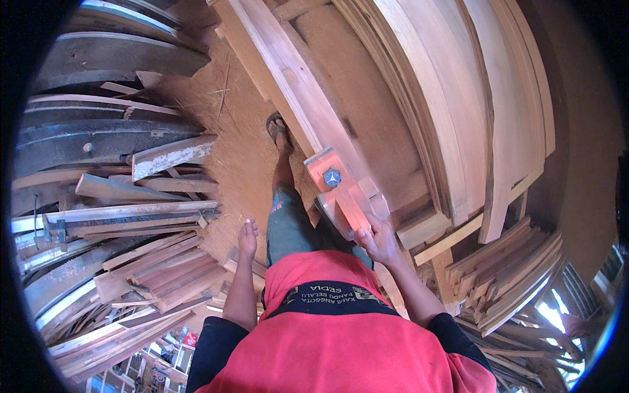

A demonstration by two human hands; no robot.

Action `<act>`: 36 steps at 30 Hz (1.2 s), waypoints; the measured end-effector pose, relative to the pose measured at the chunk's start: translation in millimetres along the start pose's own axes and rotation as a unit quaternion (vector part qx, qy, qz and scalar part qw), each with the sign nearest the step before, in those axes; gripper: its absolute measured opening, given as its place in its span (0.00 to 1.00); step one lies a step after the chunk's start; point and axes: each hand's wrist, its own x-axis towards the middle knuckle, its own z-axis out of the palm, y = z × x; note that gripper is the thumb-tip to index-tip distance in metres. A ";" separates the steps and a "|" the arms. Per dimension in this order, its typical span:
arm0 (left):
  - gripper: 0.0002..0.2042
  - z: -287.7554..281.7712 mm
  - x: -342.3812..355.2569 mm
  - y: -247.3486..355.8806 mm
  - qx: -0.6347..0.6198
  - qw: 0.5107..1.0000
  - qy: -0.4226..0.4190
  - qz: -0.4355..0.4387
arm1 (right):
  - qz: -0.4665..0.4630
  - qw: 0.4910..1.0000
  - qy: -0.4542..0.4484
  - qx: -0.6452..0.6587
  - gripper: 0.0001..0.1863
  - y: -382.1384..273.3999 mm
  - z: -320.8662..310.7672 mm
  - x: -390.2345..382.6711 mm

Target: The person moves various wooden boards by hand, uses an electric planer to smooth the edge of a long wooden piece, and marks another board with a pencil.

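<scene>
My right hand (379, 241) is closed round the rear handle of an orange electric planer (344, 190) with a blue knob at its front. The planer rests on the near end of a long reddish wooden board (301, 85), which runs away from me to the upper left. My left hand (247, 240) hangs beside my left thigh, off the board, its fingers loosely curled with nothing visible in them. The planer's underside is hidden.
Long planks (452, 85) lie stacked to the right of the board. Shorter boards (504, 275) are piled at the lower right. On the left, many timber offcuts (157, 262) stick out toward me. Sawdust covers the floor (223, 150), where my sandalled foot (278, 126) stands forward.
</scene>
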 end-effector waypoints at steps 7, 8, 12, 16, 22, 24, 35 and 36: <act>0.32 -55.1 55.5 44.8 0.007 0.999 0.005 -0.041 | -0.060 0.996 0.040 0.046 0.28 -80.2 11.9 130.4; 0.32 -63.2 62.9 51.0 0.008 0.999 0.007 -0.042 | -0.059 0.996 0.038 0.048 0.28 -90.0 12.3 147.6; 0.31 -90.6 91.1 88.6 -0.020 0.999 0.029 -0.033 | -0.016 0.998 0.004 0.060 0.27 -137.5 12.3 224.9; 0.31 -112.5 123.2 137.6 -0.032 0.996 0.033 -0.076 | 0.027 0.998 -0.011 0.056 0.28 -193.2 12.3 307.4; 0.31 -119.4 156.7 173.4 -0.083 0.991 0.040 -0.092 | -0.129 0.987 0.098 0.015 0.26 -254.0 26.5 433.8; 0.31 -120.2 162.0 170.0 -0.095 0.990 0.035 -0.094 | -0.150 0.983 0.104 0.017 0.27 -277.0 25.4 472.2; 0.32 -123.8 159.1 193.4 -0.104 0.987 0.035 -0.116 | -0.192 0.973 0.126 0.001 0.31 -383.8 30.7 647.4; 0.33 -123.6 159.3 188.6 -0.111 0.988 0.034 -0.102 | -0.198 0.971 0.134 0.004 0.32 -391.1 34.6 665.0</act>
